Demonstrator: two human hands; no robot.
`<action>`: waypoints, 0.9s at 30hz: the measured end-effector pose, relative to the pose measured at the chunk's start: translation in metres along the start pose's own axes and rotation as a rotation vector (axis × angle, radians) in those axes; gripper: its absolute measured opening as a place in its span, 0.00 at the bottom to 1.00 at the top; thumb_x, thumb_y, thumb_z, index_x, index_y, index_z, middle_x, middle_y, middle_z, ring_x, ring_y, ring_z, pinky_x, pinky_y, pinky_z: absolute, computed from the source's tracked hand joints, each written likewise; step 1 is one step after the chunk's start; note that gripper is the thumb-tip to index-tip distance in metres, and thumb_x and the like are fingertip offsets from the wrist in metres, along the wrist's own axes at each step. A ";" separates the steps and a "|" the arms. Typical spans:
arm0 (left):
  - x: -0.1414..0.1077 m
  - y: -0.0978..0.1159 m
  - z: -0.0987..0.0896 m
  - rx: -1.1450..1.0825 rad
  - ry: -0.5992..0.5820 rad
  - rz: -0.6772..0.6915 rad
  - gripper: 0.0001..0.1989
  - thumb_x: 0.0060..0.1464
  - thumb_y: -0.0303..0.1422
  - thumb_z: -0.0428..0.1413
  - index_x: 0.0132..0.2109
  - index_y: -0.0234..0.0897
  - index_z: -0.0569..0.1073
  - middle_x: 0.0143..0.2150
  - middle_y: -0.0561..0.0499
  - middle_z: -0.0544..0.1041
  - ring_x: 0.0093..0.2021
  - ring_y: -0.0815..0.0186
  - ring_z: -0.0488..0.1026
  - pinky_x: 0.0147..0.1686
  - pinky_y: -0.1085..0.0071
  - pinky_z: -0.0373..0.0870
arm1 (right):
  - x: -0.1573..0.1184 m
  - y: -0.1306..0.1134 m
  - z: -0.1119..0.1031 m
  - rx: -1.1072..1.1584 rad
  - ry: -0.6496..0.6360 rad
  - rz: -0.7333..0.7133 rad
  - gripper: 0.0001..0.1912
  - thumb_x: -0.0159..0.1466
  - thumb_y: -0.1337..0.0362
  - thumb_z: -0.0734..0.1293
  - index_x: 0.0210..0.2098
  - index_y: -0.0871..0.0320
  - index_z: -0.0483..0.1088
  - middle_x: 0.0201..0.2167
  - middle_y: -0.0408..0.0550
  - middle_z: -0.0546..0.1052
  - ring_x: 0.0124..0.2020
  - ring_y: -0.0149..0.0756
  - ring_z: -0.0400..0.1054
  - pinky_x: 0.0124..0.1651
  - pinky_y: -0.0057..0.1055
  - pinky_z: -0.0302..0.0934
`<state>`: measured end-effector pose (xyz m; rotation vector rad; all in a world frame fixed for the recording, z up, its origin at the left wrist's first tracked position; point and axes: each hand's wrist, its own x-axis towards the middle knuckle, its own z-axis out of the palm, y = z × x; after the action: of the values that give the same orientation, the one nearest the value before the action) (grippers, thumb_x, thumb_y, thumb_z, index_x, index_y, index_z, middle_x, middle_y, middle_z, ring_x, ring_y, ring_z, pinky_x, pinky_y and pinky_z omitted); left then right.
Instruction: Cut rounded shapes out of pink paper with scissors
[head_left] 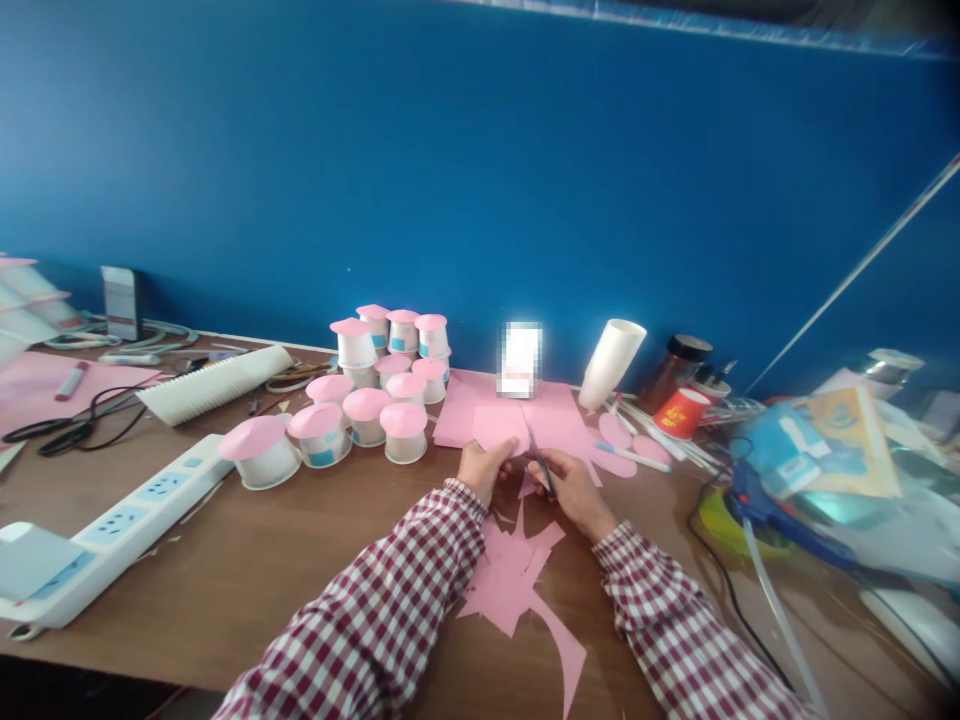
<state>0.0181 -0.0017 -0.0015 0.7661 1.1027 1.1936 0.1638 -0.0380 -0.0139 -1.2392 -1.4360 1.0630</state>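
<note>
My left hand pinches a piece of pink paper between thumb and fingers. A pair of dark-handled scissors sits in my right hand, its blades reaching up to the paper's right edge. Behind both hands lies a stack of pink sheets. Cut pink scraps are strewn on the table below my hands, between my forearms. Pink ovals and a pen lie to the right of my right hand.
Left of my hands stand several white paper cups with pink cone tops. A power strip and a stack of white cups are further left. Rightward are a tilted cup stack, a red cup, a dark jar and a blue glue gun.
</note>
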 end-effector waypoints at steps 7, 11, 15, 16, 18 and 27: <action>0.000 0.001 0.000 -0.005 0.005 -0.001 0.17 0.39 0.34 0.65 0.18 0.34 0.64 0.11 0.56 0.63 0.12 0.76 0.58 0.12 0.78 0.52 | 0.000 0.000 0.000 0.010 -0.009 0.018 0.19 0.58 0.52 0.69 0.41 0.61 0.73 0.21 0.39 0.65 0.21 0.28 0.61 0.23 0.25 0.57; -0.002 0.003 0.000 0.018 0.009 -0.015 0.16 0.40 0.33 0.65 0.18 0.34 0.65 0.11 0.55 0.63 0.12 0.75 0.58 0.12 0.78 0.51 | 0.000 0.000 0.000 0.004 -0.003 0.005 0.18 0.58 0.52 0.69 0.40 0.61 0.74 0.21 0.39 0.66 0.20 0.28 0.60 0.22 0.25 0.56; -0.003 0.004 0.000 0.014 0.017 -0.027 0.17 0.39 0.35 0.65 0.18 0.35 0.64 0.11 0.56 0.62 0.12 0.75 0.57 0.12 0.77 0.50 | 0.000 -0.002 0.001 -0.004 0.002 0.006 0.18 0.58 0.52 0.69 0.39 0.61 0.74 0.20 0.39 0.65 0.20 0.28 0.60 0.22 0.25 0.56; -0.003 0.004 0.000 0.002 0.013 -0.023 0.18 0.39 0.35 0.65 0.18 0.36 0.63 0.11 0.57 0.62 0.12 0.76 0.57 0.11 0.77 0.50 | 0.000 -0.003 0.001 -0.010 0.001 0.002 0.18 0.58 0.52 0.69 0.38 0.61 0.74 0.20 0.39 0.65 0.20 0.28 0.60 0.22 0.25 0.56; -0.003 0.004 0.000 -0.023 0.005 -0.004 0.18 0.39 0.36 0.65 0.18 0.36 0.63 0.10 0.58 0.60 0.12 0.76 0.56 0.12 0.77 0.49 | -0.001 -0.003 0.001 -0.016 -0.006 -0.002 0.18 0.58 0.52 0.69 0.38 0.61 0.74 0.20 0.40 0.66 0.21 0.28 0.60 0.22 0.25 0.56; -0.002 0.002 0.000 0.020 -0.008 0.036 0.19 0.39 0.37 0.65 0.17 0.36 0.63 0.11 0.57 0.60 0.13 0.76 0.56 0.13 0.76 0.51 | -0.001 -0.003 0.000 -0.006 -0.001 0.017 0.22 0.57 0.51 0.69 0.44 0.61 0.74 0.22 0.41 0.68 0.22 0.29 0.63 0.24 0.26 0.59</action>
<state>0.0171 -0.0032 0.0008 0.8091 1.0993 1.2104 0.1635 -0.0393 -0.0107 -1.2572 -1.4325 1.0712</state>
